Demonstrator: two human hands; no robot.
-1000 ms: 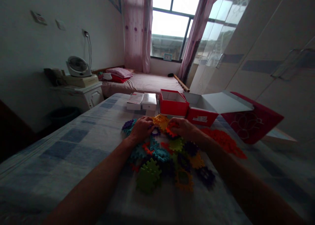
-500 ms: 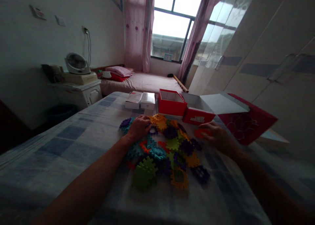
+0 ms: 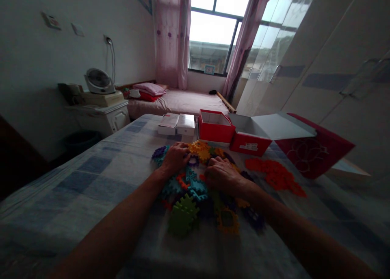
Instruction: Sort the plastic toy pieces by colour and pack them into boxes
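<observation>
A heap of colourful plastic gear-shaped pieces lies on the table in front of me. My left hand (image 3: 176,159) is on its far left part, fingers bent and closed over pieces; what they grip is hidden. My right hand (image 3: 222,172) reaches over the middle, its fingers closed at a small red-orange gear piece (image 3: 202,177). Teal gear pieces (image 3: 196,186) lie between the hands, yellow ones (image 3: 199,149) behind. Nearest me are a green gear piece (image 3: 183,216) and a square yellow piece (image 3: 228,221). Apart on the right spreads a group of red-orange gear pieces (image 3: 278,175).
Beyond the heap stand two small white boxes (image 3: 185,125), a red box (image 3: 217,128) and a larger red box (image 3: 251,144) with its lid (image 3: 317,149) folded out right. A checked cloth (image 3: 100,181) covers the table. A bed and a nightstand with a fan (image 3: 99,80) are behind.
My right hand has moved left from the separate red-orange group to the middle of the heap, uncovering that group. The left hand keeps its place on the heap. The view has shifted slightly.
</observation>
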